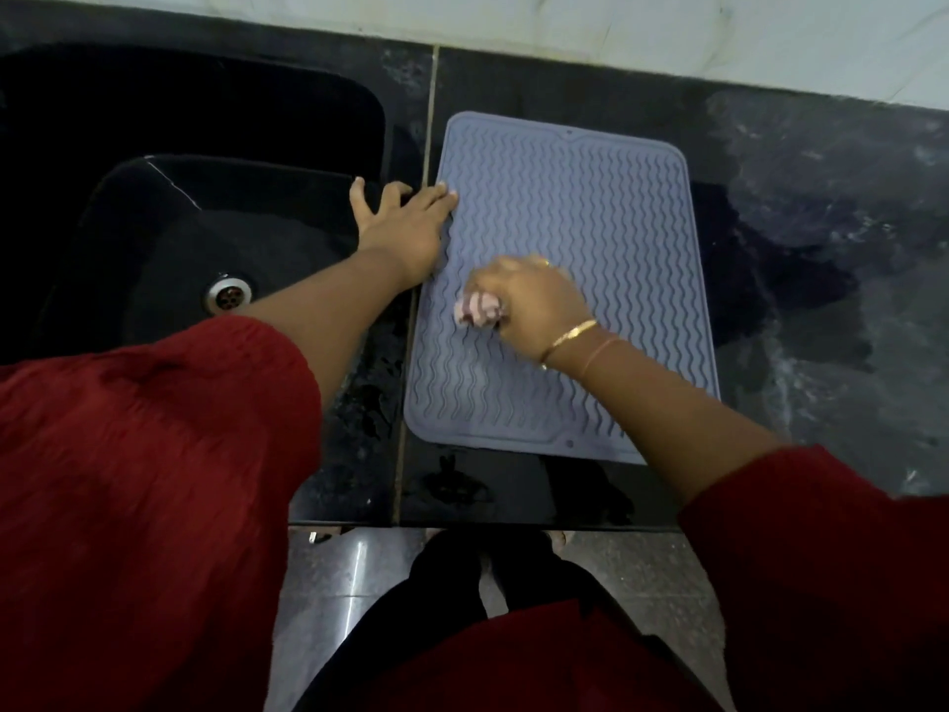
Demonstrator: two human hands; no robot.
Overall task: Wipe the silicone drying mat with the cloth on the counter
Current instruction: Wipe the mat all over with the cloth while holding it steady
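Observation:
A grey-blue silicone drying mat (590, 208) with wavy ridges lies flat on the black counter. My right hand (529, 300) is closed around a bunched pink-and-white cloth (477, 308) and presses it onto the mat's left-middle part. My left hand (405, 223) lies flat with fingers spread, its fingertips on the mat's left edge and its palm on the counter strip between mat and sink. Most of the cloth is hidden under my right hand.
A black sink (195, 238) with a metal drain (228, 292) sits left of the mat. The dark marble counter (832, 238) extends to the right and shows wet patches. A white wall runs along the back. The counter's front edge (488, 524) is near my body.

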